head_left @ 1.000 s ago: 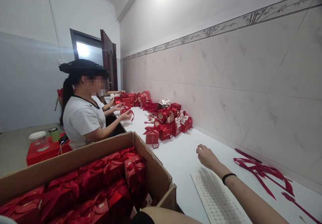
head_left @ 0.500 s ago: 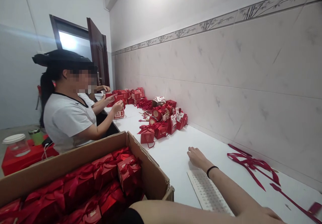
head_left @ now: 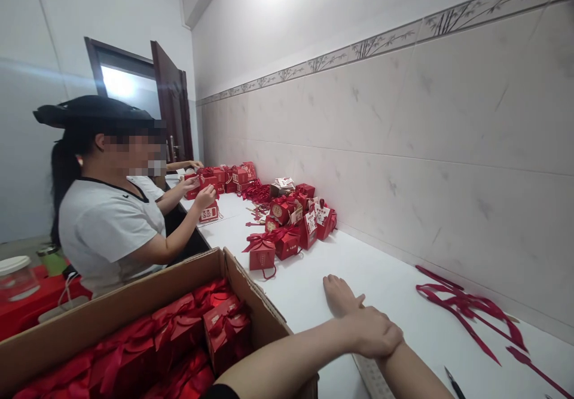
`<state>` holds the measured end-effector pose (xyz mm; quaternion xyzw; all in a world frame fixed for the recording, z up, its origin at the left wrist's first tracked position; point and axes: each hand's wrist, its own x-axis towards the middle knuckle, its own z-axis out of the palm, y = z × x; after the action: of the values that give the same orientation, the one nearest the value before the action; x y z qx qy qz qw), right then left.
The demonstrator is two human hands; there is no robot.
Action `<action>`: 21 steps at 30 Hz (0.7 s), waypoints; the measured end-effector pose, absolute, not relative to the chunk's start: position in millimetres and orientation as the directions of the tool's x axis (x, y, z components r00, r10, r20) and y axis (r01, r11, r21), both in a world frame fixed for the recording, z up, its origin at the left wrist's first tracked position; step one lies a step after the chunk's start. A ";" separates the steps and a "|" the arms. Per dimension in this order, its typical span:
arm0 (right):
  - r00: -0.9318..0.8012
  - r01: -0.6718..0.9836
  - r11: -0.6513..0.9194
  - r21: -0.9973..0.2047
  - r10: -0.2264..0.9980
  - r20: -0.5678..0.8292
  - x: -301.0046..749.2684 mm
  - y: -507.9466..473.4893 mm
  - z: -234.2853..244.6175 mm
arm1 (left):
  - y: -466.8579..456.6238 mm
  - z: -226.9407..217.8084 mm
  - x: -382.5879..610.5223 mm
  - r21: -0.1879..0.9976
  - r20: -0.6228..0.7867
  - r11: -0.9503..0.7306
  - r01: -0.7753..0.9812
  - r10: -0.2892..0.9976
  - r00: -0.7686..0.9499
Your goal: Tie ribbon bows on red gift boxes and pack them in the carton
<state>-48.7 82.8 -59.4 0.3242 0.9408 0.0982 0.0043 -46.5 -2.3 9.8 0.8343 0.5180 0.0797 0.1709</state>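
My right hand (head_left: 339, 294) lies flat on the white table (head_left: 394, 291), fingers together and stretched out, holding nothing. My left hand (head_left: 373, 332) reaches across from the lower left and is wrapped round my right wrist, covering the black wristband. A white sheet with rows of small marks (head_left: 365, 374) lies under my right forearm, mostly hidden. Loose red ribbons (head_left: 464, 310) lie to the right of my hands, near the wall.
An open cardboard box (head_left: 258, 294) full of red gift boxes with bows stands at the lower left. More red gift boxes (head_left: 287, 234) cluster further along the table. A person in a white shirt (head_left: 107, 231) handles a red box at the far end. A thin dark tool (head_left: 452, 382) lies bottom right.
My left arm has come across and its hand has closed on my right wrist. My right hand has settled flat on the table. The co-worker keeps handling a red box.
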 end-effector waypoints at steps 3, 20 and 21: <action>-0.791 0.611 0.781 0.127 0.608 0.064 -55.0 85.2 -67.5 | -21.5 16.5 -34.6 0.479 0.027 -0.448 0.755 0.867 0.498; -0.571 0.529 0.764 -0.370 0.643 0.511 113.5 45.8 -72.6 | 48.6 28.3 -285.1 0.649 0.425 0.237 0.723 0.676 -0.602; -0.505 0.545 0.739 -0.396 0.666 0.549 132.7 36.8 -83.7 | 54.8 31.2 -297.1 0.654 0.413 0.279 0.703 0.646 -0.641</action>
<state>132.7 36.8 -83.7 0.3507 0.8631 -0.0863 -0.3529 -297.1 54.8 31.2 0.4222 0.7991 0.4268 -0.0332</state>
